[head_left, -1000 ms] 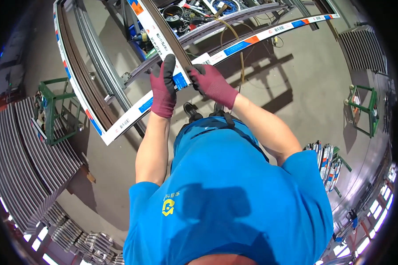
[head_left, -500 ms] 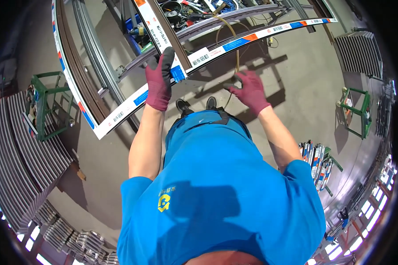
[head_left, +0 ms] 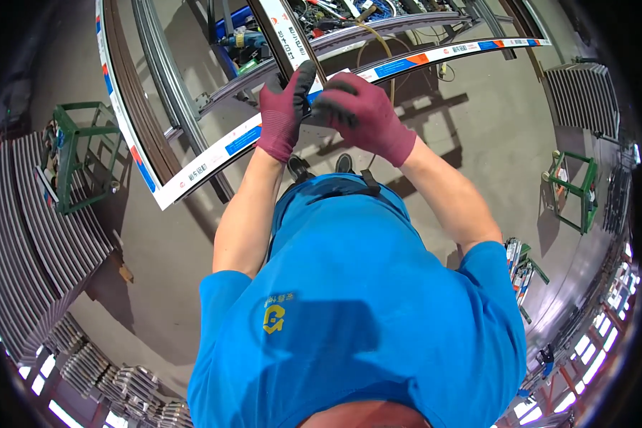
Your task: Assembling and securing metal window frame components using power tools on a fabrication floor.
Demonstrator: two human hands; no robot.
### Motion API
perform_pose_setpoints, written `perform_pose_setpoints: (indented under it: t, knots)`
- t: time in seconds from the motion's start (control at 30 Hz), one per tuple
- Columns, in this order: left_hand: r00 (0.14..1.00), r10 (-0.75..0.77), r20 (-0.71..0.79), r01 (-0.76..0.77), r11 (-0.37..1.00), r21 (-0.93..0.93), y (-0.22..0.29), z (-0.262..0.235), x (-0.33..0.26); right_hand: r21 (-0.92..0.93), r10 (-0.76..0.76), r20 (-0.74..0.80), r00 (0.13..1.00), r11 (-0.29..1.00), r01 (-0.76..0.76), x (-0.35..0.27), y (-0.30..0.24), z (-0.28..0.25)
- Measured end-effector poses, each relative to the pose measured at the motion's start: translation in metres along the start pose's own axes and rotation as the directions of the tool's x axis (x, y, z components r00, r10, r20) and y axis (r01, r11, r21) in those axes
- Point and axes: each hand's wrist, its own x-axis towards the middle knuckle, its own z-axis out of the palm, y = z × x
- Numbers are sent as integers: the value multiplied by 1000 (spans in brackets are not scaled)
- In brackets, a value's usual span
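Both my hands wear maroon gloves with dark fingers and meet where a crossbar [head_left: 285, 32] joins the front rail [head_left: 217, 155] of a large frame. The bars carry white film with blue and orange patches. My left hand [head_left: 282, 114] grips the crossbar's near end, thumb and fingers on either side of it. Close beside it, my right hand [head_left: 367, 114] has its fingers curled at the joint. Whatever those fingers hold, if anything, is hidden.
Grey metal rails [head_left: 165, 68] support the frame. Beyond it lie tools and cables [head_left: 335, 13] and a power drill [head_left: 246, 39]. Green metal stands [head_left: 71, 160] [head_left: 576, 189] are on both sides. Stacked long profiles [head_left: 39, 250] lie at left, more profiles [head_left: 585, 100] at right.
My right hand has moved left and up from the open space beside the frame to the joint, its fingers now curled. The left hand, crossbar and frame appear shifted slightly right.
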Motion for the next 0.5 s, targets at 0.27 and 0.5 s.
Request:
perform_pose_setpoints:
  t: [0.27,0.5]
  knots:
    - [999,-29,-28,29,1000,2,-4,5,6,33,556,-226,800,825,-564,40,84,2]
    - [999,-22,-39,26,996,85,-1,12,16,307,394,-134,909,889,-340,-11,29,-7]
